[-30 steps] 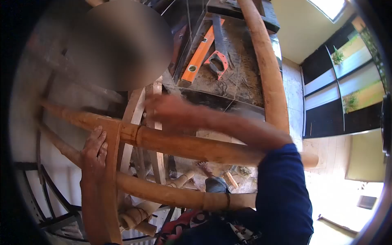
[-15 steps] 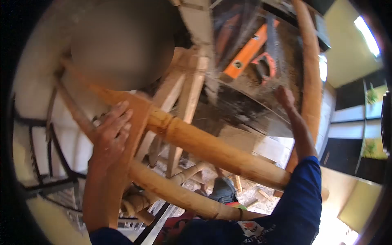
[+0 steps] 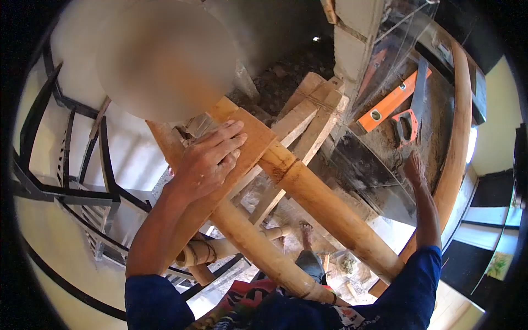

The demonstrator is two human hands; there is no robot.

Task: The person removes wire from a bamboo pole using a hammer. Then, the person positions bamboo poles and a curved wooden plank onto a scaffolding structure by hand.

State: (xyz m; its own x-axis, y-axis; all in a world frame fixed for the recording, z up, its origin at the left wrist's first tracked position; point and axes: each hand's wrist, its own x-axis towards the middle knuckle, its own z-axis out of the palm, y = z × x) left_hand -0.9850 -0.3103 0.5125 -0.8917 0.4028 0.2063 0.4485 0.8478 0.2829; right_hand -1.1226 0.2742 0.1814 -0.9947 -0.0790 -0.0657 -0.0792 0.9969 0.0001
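Note:
My left hand [image 3: 212, 159] lies on a flat wooden board [image 3: 250, 137], its fingers stretched across the face; the thumb is mostly hidden. The board sits across a thick bamboo pole [image 3: 330, 212] and a second pole [image 3: 256, 247] beside it. My right hand [image 3: 415, 169] reaches out at the right, just below the orange handle of a handsaw [image 3: 406, 129]. Its fingers look apart and point toward the handle, with nothing visible in them. An orange spirit level [image 3: 393, 102] lies beside the saw on a dusty surface.
A curved bamboo pole [image 3: 459, 121] runs along the right, close to my right arm. Wooden beams [image 3: 308, 137] stand beyond the board. Black metal railing [image 3: 82, 190] fills the left. A foot [image 3: 306, 234] shows below on the littered floor. A blurred patch hides the upper left.
The view has shifted, so the board, poles and tools appear farther right. My right hand is nearer the saw handle. My left hand stays on the board.

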